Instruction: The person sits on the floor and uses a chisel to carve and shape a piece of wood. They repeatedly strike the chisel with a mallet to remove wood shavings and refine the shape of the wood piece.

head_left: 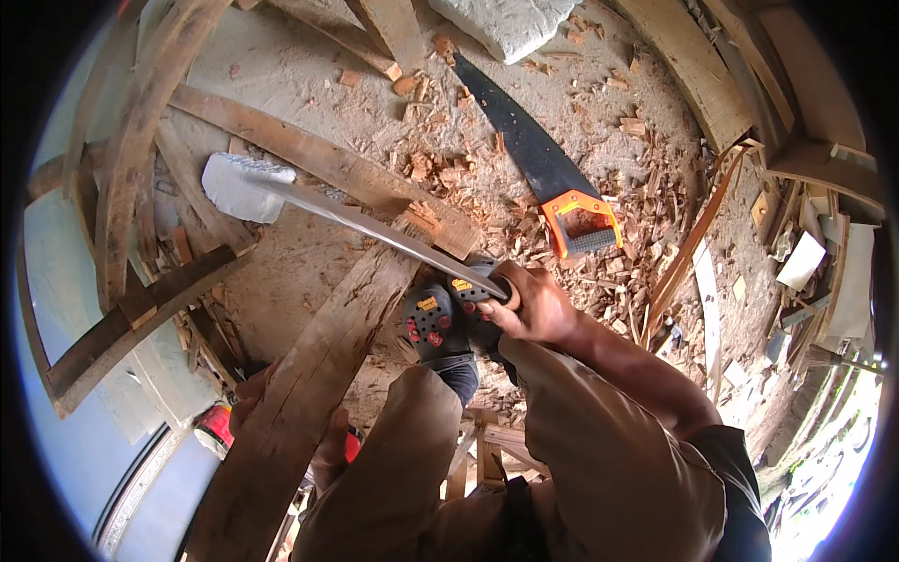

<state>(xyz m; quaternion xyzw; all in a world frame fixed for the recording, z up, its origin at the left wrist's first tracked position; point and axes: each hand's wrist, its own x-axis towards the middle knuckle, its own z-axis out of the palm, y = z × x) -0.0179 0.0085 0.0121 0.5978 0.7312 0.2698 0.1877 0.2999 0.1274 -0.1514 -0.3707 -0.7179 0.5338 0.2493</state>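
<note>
My right hand (538, 302) is closed round the handle of a machete (384, 234). Its long steel blade runs to the upper left and passes over the top end of a thick, rough wooden plank (309, 337). Whether the edge touches the wood I cannot tell. My left hand (330, 450) grips this plank lower down, with fingers showing on both sides and the rest hidden beneath it. The plank slopes from the lower left up toward my dark clogs (434, 323), its worn upper end lying by another board (328, 159).
A handsaw (529, 140) with an orange handle lies beyond my right hand among wood chips (646, 220). Pale stone pieces (234, 187) (510, 23) lie at left and far. Curved timbers (140, 140) crowd the left; scrap wood (815, 262) is heaped at right. Something red (215, 428) shows beside the plank.
</note>
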